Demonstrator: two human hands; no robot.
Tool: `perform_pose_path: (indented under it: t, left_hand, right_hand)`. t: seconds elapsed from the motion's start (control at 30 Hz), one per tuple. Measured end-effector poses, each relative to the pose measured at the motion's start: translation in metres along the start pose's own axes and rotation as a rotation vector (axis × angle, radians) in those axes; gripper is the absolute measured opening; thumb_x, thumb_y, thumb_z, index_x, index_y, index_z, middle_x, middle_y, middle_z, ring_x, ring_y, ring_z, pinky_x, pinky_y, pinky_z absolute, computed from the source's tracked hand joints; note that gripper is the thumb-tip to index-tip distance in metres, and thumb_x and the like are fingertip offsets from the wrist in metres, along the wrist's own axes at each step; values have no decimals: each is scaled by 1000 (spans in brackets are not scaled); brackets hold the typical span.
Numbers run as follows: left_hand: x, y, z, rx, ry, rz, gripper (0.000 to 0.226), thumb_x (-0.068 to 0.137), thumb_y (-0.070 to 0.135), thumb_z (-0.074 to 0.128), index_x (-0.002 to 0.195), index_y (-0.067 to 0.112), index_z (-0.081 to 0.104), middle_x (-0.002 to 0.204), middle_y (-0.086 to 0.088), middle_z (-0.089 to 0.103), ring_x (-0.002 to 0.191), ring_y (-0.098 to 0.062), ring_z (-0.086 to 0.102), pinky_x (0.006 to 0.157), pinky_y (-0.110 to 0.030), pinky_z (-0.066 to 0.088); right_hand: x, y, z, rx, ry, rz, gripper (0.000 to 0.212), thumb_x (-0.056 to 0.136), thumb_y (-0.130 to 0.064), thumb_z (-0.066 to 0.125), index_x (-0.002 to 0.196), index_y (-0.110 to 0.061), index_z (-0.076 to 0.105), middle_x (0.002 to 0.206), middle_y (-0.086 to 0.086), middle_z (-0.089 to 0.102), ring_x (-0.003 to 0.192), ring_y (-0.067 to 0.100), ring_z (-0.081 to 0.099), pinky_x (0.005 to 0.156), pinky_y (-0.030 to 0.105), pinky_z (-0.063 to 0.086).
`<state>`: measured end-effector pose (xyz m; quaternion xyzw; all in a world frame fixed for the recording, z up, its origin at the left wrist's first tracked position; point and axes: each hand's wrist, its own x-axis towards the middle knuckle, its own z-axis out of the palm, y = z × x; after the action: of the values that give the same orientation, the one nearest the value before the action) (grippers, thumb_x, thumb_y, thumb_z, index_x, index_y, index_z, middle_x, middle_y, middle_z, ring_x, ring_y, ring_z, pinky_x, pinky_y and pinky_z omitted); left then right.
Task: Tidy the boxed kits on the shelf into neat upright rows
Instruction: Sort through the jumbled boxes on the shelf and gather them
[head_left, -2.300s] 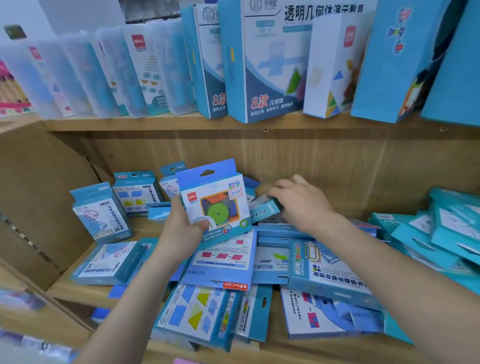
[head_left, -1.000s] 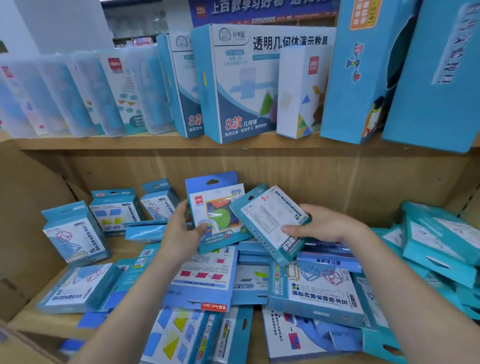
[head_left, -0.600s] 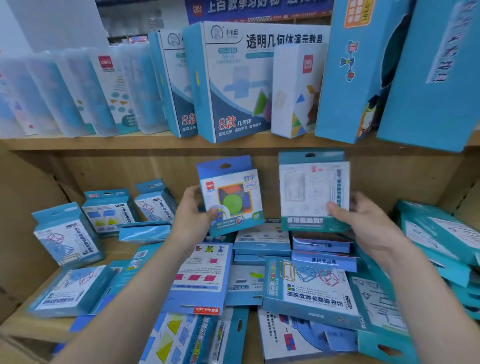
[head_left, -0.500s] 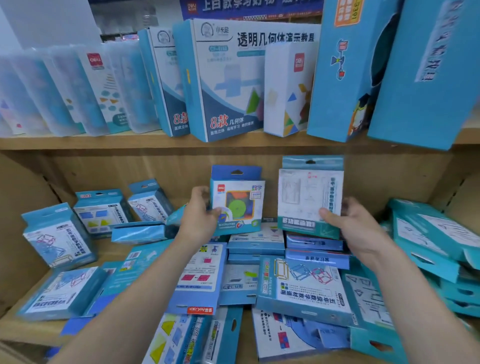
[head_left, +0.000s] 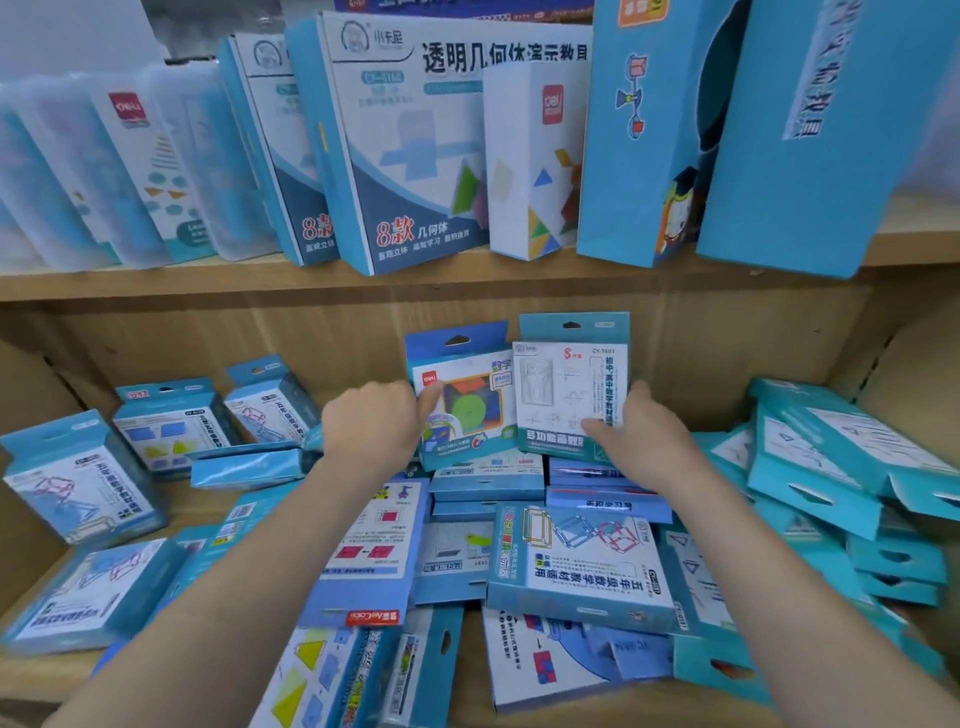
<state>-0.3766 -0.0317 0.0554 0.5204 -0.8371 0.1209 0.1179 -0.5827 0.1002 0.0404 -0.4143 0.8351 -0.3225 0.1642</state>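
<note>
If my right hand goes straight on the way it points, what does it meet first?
Beyond the white-faced kit that your right hand grips, probably the shelf's wooden back wall; depth there is unclear.

2 bare forearms, extended forward. Left hand (head_left: 371, 422): thumb pinching colourful kit (head_left: 464, 413). Right hand (head_left: 644, 441): fingers gripping white-faced kit (head_left: 569, 384).

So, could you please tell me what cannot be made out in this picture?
Head view:
green-disc kit, left edge: behind the left hand
white kit, lower right corner: behind the right hand
rightmost tall box, top: cut by the frame edge
clear cases, print: blurred
</note>
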Motion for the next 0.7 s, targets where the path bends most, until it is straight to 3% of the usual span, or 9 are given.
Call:
perform_pose_path:
  t: [0.07,0.17,0.27,0.33,0.4,0.47,0.53,0.63,0.7]
  left_hand:
    - [3,1,-3,22,-20,-10,62,94,62,20,57,16,40,55,-2,44,58,-25,47,55,-28,35]
    - [3,1,-7,42,1,-2,60,95,61,27,61,14,45,53,0,39,56,-25,46,54,-26,35]
    - [-6,8,-14,-5,76,40,50,96,49,40,61,14,47,52,-1,40,55,-28,45,53,-25,33]
    - [-16,22,-23,-89,146,99,49,93,43,47,54,13,45,47,-1,38,51,-30,43,49,-25,29]
    - [-27,43,-31,-224,200,162,47,91,40,52,52,15,47,44,-1,42,52,-33,45,48,-27,32]
    - [-39,70,-39,-389,172,288,32,90,37,56,65,18,62,56,-1,59,63,-32,56,52,-31,41]
    - [-50,103,-39,-516,86,449,11,90,22,57,91,24,68,83,1,70,84,-28,61,65,-35,48]
    - [-63,155,-31,-582,-90,677,38,89,5,50,118,26,61,118,4,64,110,-24,53,87,-37,45]
    - [-68,185,-26,-607,-137,730,35,92,21,51,127,26,54,127,3,59,114,-26,51,91,-34,42]
  right_hand:
    - [-1,-1,3,-100,55,2,57,92,-32,58,131,-4,26,123,16,60,103,34,60,75,35,46]
    - [-8,-2,1,-159,130,11,82,93,-29,56,147,-5,0,129,20,53,105,37,59,78,39,45]
    - [-30,-4,-18,-254,262,-154,61,94,-22,53,144,-9,20,127,17,52,102,37,59,71,35,40]
    - [-51,5,-38,-296,424,-309,46,92,-17,55,136,-12,40,120,12,57,102,35,58,76,38,45]
    - [-71,24,-60,-353,546,-350,45,87,-16,61,130,-11,51,119,11,61,108,34,54,86,40,47]
    - [-82,49,-77,-439,497,-250,53,84,-23,65,134,-14,49,128,11,56,123,33,45,99,45,42]
    - [-89,70,-85,-522,337,-42,65,87,-35,61,144,-22,33,146,10,39,139,34,24,109,48,30]
    - [-93,90,-87,-554,202,120,77,89,-46,56,149,-32,9,157,6,15,144,35,7,112,50,20]
    - [-96,99,-90,-574,188,135,83,89,-40,59,149,-31,4,156,9,16,141,35,15,109,47,25]
